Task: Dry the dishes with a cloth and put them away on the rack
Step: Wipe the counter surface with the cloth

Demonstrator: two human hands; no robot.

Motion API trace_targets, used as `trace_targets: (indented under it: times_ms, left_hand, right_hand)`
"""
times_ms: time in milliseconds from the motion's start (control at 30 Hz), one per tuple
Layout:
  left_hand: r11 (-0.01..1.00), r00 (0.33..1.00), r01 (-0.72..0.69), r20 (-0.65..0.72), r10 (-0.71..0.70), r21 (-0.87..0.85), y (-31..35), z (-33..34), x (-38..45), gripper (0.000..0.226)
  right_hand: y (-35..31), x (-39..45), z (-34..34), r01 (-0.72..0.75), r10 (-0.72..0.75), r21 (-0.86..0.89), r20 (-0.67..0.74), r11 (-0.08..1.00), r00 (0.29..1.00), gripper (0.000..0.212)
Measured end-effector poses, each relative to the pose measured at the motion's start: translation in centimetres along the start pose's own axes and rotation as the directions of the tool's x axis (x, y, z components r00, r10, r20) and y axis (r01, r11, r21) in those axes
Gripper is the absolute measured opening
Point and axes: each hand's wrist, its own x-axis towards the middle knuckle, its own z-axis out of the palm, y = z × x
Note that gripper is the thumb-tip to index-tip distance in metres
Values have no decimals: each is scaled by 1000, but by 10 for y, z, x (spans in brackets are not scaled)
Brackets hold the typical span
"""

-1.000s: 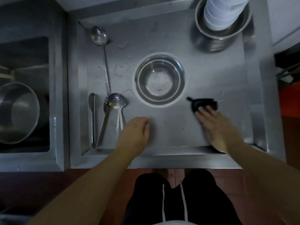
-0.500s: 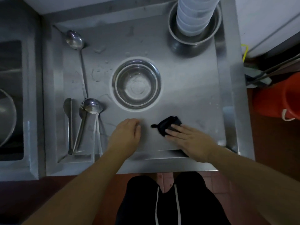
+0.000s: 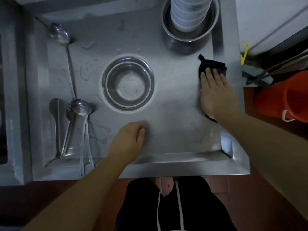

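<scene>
A steel bowl stands upright in the middle of the steel draining tray. My right hand lies flat, fingers straight, pressing a dark cloth onto the tray near its right edge. My left hand rests on the tray in front of the bowl with its fingers curled under, holding nothing. A long ladle and several spoons lie along the left side. A stack of white bowls sits in a steel bowl at the back right.
A sink basin lies to the left. An orange bucket stands on the floor to the right, with mop handles beside it. Water drops lie on the tray behind the spoons.
My right hand has slid the cloth across the tray from the front middle to the right edge. My left hand stays in place.
</scene>
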Motion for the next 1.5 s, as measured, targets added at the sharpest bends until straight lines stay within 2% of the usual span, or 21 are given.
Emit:
trace_targets:
  times_ms: [67,167,267,333,433,500,600,667,700,733,800,867,933,1000,1100,1167,1333,1433,1500]
  left_hand:
    - [1000,1000,-9,5,9,-5,5,1,1,22]
    - [999,999,-36,6,36,-16,11,3,4,21]
    - [999,999,-41,12,40,16,15,5,9,21]
    - [996,999,-46,9,45,82,16,6,14,23]
    - [983,999,-51,-9,53,174,19,3,24,27]
    - [975,999,-37,-22,43,218,19,-2,30,29]
    - [968,997,-18,-63,35,251,18,-12,37,28]
    - [968,994,-1,-103,27,250,18,-18,40,27]
    - [969,993,11,-117,19,248,18,-22,41,27]
    - [968,992,22,-124,10,250,18,-25,42,28]
    - [967,992,37,-130,-3,254,17,-31,47,28]
    - [969,991,39,-132,-6,245,16,-36,54,26]
    - [970,989,40,-148,-4,241,14,-43,62,26]
    - [976,986,34,-167,2,216,12,-49,69,29]
    - [981,985,13,-172,21,192,4,-59,82,33]
    - [982,984,-24,-171,57,188,-3,-68,94,32]
    - [972,984,-71,-145,106,226,-33,-104,142,29]
    - [971,980,-97,-152,132,217,-56,-132,168,31]
    - [976,975,-116,-165,147,184,-70,-149,181,32]
  right_hand:
    - [1,-11,-3,-12,11,42,27,999,1000,62]
    - [-13,-71,9,-31,28,82,31,996,999,62]
    - [-30,-137,29,56,-66,136,71,989,995,63]
    - [-26,-145,35,114,-136,173,116,978,984,62]
    - [-18,-109,34,191,-204,141,84,971,975,58]
    - [-22,-61,24,86,-93,164,39,983,995,57]
    - [-42,23,-1,-158,170,258,-27,953,985,59]
    - [-62,66,-13,-208,228,324,-23,923,973,62]
    - [-73,78,-15,-191,210,325,-26,926,977,63]
    - [-85,83,-15,-124,140,301,-35,946,989,64]
    - [-103,79,-9,159,-161,227,-11,961,987,64]
    - [-103,70,-3,443,-457,200,29,874,889,58]
    - [-95,67,-4,532,-554,227,41,816,832,54]
    - [-92,68,-5,484,-504,261,9,835,864,55]
    - [-109,86,-10,303,-310,270,-15,914,951,57]
    - [-124,113,-15,217,-215,281,-37,935,976,57]
    - [-165,195,-28,94,-67,295,-100,951,993,58]
    - [-193,251,-40,-37,82,287,-147,957,986,60]
    - [-212,282,-48,-133,171,278,-120,951,978,63]
